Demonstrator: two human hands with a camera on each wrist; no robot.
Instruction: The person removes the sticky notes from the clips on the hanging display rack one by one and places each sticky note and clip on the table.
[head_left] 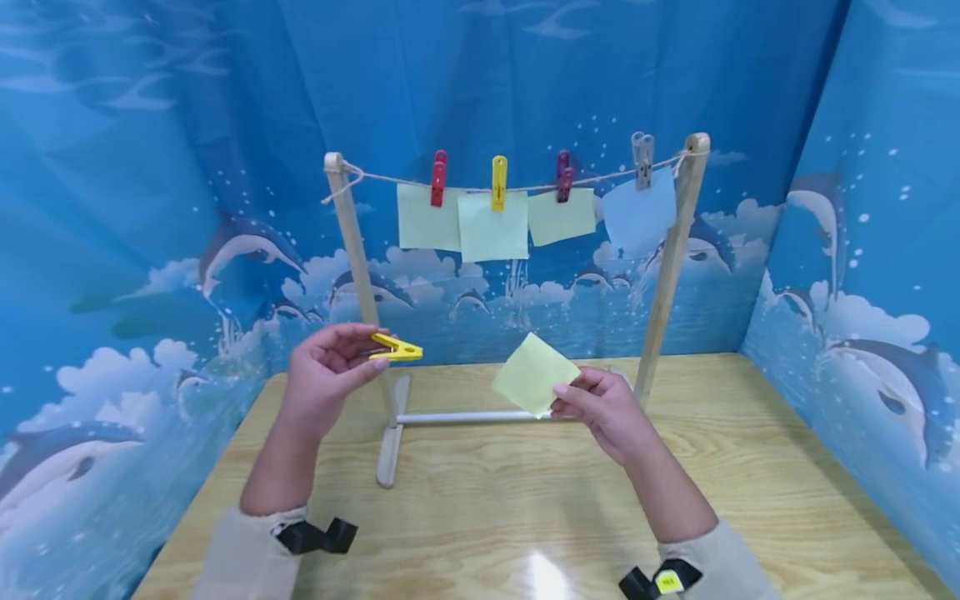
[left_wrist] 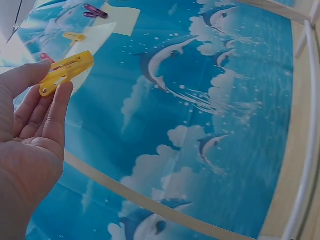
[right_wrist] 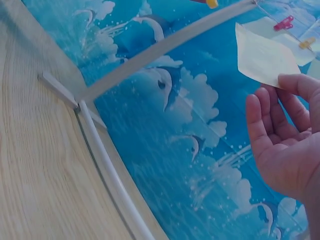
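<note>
My left hand (head_left: 330, 375) pinches a yellow clothespin (head_left: 401, 348) by its handle ends between thumb and fingers, in front of the left post. In the left wrist view the same yellow clothespin (left_wrist: 67, 72) points away from the palm. My right hand (head_left: 603, 408) pinches a pale yellow-green paper square (head_left: 534, 375) at one corner, thumb on its face. The paper (right_wrist: 265, 55) stands out beyond the fingertips in the right wrist view. Both hands are raised above the table, below the string (head_left: 517, 188), with the paper to the right of the clothespin.
From the string hang several paper squares (head_left: 495, 233), held by a red clothespin (head_left: 438, 179), a yellow one, a dark red one (head_left: 564, 177) and a grey one (head_left: 642, 158). Wooden posts (head_left: 675, 258) and a white bar (head_left: 465, 417) form the rack on the wooden table (head_left: 480, 500).
</note>
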